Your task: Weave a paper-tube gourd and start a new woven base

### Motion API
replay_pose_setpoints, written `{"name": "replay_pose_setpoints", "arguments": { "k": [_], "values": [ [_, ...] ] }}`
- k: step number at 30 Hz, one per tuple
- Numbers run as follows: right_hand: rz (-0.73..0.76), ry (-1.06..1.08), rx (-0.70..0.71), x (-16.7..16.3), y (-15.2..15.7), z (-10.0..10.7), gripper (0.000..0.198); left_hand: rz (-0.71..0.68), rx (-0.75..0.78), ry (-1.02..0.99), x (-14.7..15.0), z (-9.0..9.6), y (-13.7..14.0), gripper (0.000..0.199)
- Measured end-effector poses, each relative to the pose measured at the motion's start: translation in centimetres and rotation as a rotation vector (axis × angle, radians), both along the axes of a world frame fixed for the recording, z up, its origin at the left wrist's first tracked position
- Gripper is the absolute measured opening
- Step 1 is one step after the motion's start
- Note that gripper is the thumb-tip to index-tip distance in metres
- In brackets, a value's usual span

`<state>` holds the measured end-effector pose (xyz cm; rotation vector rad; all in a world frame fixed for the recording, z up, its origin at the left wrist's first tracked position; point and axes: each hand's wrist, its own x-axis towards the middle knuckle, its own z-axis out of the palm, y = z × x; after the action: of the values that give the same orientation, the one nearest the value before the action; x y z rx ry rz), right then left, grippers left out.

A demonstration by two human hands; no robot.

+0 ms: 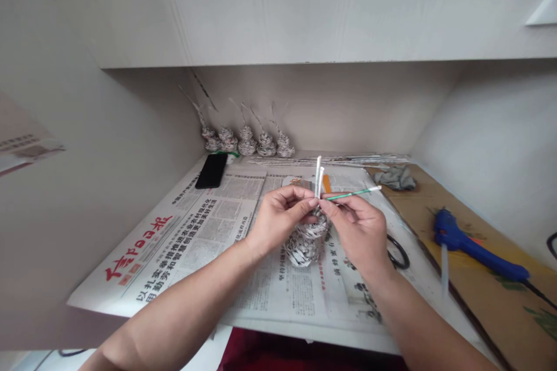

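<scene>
We counted six gourd-shaped paper weavings in all: five stood in a row at the back (247, 142), and one woven gourd (303, 248) was between the two hands, above the newspaper (169, 232). It was speckled grey and white, coiled in tight ridges, with a rounded lower bulb and a narrower upper part. Three rolled paper strips (318, 177) rose from its top, two white and upright, one green and white slanting right. The left hand (287, 208) and right hand (359, 229) pinched these at their base. We also saw one phone (212, 171), one blue glue gun (478, 249), one grey rag (397, 178) and one black ring-shaped object (400, 254), too covered to identify surely.
</scene>
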<state>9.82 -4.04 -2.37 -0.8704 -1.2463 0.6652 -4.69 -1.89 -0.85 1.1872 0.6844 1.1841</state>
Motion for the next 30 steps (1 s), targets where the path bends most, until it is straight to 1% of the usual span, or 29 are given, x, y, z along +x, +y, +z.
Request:
{"name": "replay_pose_setpoints", "arguments": {
  "k": [6,12,15,19,22,26,30],
  "values": [
    [0.008,-0.056,0.021,0.2,-0.1,0.1,0.007,-0.012,-0.027,-0.011,0.1,-0.1,0.1,0.024],
    [0.108,-0.113,0.015,0.2,-0.1,0.4,0.006,-0.054,-0.035,-0.011,-0.2,0.2,0.2,0.023],
    [0.126,-0.109,0.006,0.1,-0.1,0.5,0.006,-0.03,-0.036,-0.025,-0.2,0.1,0.2,0.023],
    [0.131,-0.098,0.004,0.0,-0.1,0.5,0.005,0.047,0.001,-0.028,0.2,-0.1,0.0,0.022],
    [0.112,-0.089,0.017,0.0,0.0,0.4,0.005,0.076,0.038,-0.004,0.4,0.0,-0.4,0.021],
    [0.06,-0.075,0.013,0.1,0.2,0.1,0.003,0.043,0.053,0.006,0.5,0.4,-1.0,0.019],
    [0.059,-0.084,0.013,0.1,0.3,0.0,0.003,0.028,0.034,-0.01,0.5,0.1,-0.8,0.02]
  ]
}}
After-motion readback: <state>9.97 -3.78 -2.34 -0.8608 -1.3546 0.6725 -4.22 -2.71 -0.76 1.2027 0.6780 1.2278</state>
